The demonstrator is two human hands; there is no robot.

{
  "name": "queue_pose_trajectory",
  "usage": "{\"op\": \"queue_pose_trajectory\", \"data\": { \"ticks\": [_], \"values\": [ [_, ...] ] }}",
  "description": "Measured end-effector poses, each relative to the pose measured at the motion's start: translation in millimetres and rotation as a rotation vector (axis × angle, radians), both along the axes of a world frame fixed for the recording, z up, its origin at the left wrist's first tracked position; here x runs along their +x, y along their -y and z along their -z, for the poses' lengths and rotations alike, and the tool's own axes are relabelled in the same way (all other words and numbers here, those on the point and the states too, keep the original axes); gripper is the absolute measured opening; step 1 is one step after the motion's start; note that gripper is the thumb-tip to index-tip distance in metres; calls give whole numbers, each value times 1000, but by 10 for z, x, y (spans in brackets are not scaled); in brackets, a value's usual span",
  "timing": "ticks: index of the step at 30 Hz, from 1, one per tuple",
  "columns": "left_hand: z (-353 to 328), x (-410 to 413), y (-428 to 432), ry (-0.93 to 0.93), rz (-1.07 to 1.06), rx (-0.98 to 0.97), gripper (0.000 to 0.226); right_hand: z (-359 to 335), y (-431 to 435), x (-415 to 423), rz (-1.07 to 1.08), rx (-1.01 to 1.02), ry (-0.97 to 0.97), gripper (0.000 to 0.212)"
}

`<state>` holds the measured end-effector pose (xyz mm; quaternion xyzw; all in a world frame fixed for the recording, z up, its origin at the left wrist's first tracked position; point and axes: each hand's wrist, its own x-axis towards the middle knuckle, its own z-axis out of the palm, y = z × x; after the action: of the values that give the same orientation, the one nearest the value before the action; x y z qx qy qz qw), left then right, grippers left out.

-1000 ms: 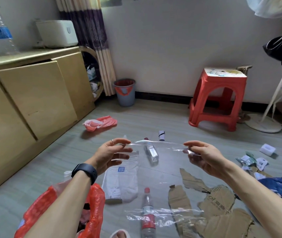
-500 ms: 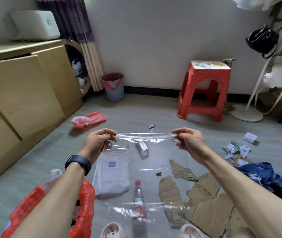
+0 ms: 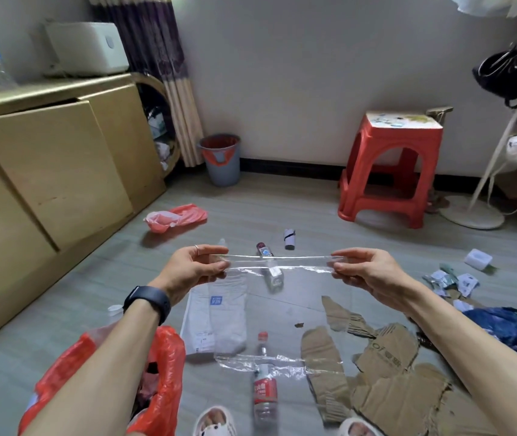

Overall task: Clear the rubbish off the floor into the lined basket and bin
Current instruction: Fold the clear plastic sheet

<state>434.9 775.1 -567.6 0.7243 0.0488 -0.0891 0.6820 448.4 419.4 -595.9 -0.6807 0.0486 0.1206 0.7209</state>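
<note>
— Above the grey floorboards, centre frame: what is that between your hands?
— One clear plastic bag (image 3: 285,313), flat and rectangular. Its top edge is pulled into a taut band, and its lower hem is wrinkled and glinting. I hold it up in front of me, over the litter on the floor.

— What shows through it?
— A white mailing pouch with a blue square label (image 3: 210,322) and a small clear bottle with a dark cap (image 3: 270,269). At the hem is a clear bottle with a red cap and red label (image 3: 265,388). Torn brown cardboard (image 3: 386,388) lies to the right.

— Anything you can't make out?
— The red plastic bag (image 3: 164,369) under my left forearm. My arm covers its mouth, and what is inside is a blur. The grey bin with a red liner (image 3: 221,162) stands well apart by the far wall, its inside out of sight. My white sandals (image 3: 216,423) are cut off by the bottom edge.

— And the hands?
— Both arms reach forward. My left hand (image 3: 192,269), with a black watch (image 3: 148,302) on its wrist, pinches the bag's top left corner between thumb and curled fingers. My right hand (image 3: 368,273) pinches the top right corner the same way.
</note>
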Motion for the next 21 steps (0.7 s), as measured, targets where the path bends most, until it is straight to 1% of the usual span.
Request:
{"op": "queue_pose_trajectory", "data": {
  "ticks": [3,5,7,9,12,14,17,19,21],
  "values": [
    [38,60,-7,73,-61,129,24,10,-27,-6,36,4,6,20],
    [61,92,-7,85,-82,151,25,-4,-58,-3,82,-2,52,15],
    [86,100,-23,54,-71,114,23,-26,-64,-11,114,15,60,13],
    [102,68,-47,-2,-39,92,18,-26,-36,-27,92,3,34,14],
    [114,23,-80,-87,0,134,14,2,-4,-23,27,-36,-17,20],
    [94,25,-79,-132,0,83,18,-4,-24,6,59,7,-33,22],
    [41,39,-77,-166,4,-62,20,-29,-73,17,92,35,-16,10],
    [4,28,-71,-163,7,-119,21,-2,-97,3,88,14,-2,18],
    [-4,14,-45,-145,14,-109,28,8,-99,-4,106,24,8,22]
  ]
}}
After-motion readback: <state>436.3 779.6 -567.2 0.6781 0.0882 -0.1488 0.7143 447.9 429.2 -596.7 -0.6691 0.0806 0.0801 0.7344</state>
